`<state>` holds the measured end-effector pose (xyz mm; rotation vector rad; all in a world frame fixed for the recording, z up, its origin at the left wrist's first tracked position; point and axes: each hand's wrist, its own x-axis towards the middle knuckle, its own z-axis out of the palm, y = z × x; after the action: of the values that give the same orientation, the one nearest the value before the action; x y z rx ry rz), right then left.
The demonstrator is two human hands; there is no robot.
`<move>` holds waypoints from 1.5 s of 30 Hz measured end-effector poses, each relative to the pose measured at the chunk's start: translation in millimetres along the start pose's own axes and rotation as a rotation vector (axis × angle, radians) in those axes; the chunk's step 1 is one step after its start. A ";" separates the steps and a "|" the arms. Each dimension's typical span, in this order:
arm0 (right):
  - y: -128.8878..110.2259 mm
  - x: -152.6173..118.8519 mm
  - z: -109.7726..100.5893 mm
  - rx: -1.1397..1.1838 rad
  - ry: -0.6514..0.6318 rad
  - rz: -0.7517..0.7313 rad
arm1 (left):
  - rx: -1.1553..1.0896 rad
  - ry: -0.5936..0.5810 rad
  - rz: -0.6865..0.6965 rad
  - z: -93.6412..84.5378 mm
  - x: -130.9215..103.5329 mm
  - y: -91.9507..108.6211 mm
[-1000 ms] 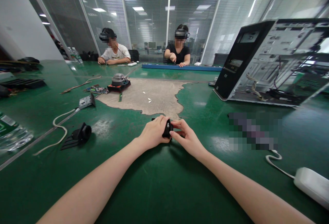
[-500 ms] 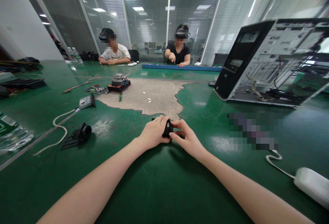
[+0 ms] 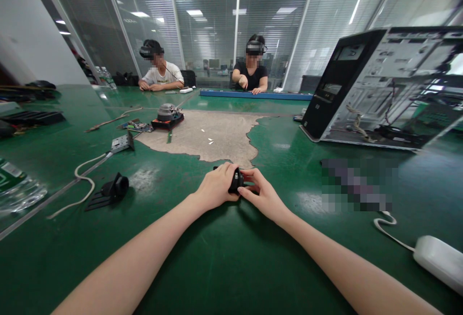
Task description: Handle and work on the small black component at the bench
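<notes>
Just above the green table, a small black plastic part (image 3: 237, 180) sits between my two hands, mostly hidden by fingers. My left hand (image 3: 219, 183) is wrapped over it from the left, with its fingers closed on top. On the right side, my right hand (image 3: 263, 193) pinches the part's edge between thumb and fingertips. A small light-coloured detail shows on the face turned my way. Its exact kind I cannot make out.
An opened computer case (image 3: 383, 88) stands at right, near a white adapter (image 3: 439, 262). On the left lie a black plastic duct piece (image 3: 112, 190), a metal bracket (image 3: 122, 143), a bottle (image 3: 18, 187) and a heatsink fan (image 3: 167, 115). Two people sit across the table (image 3: 202, 276).
</notes>
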<state>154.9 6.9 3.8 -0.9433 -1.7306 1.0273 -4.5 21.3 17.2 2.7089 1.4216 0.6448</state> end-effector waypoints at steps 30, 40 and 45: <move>2.6 1.4 -0.2 0.018 0.013 0.018 | -0.021 0.010 -0.004 0.5 0.0 -0.4; 0.0 -0.5 -1.3 -0.024 0.027 -0.044 | -0.003 0.010 -0.002 -0.1 0.2 0.6; 1.8 0.6 -1.0 0.002 0.018 0.004 | -0.021 0.000 -0.010 -0.6 0.1 0.4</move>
<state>155.9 8.4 2.6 -0.9529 -1.7134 1.0203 -4.4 21.1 17.9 2.6846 1.4189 0.6561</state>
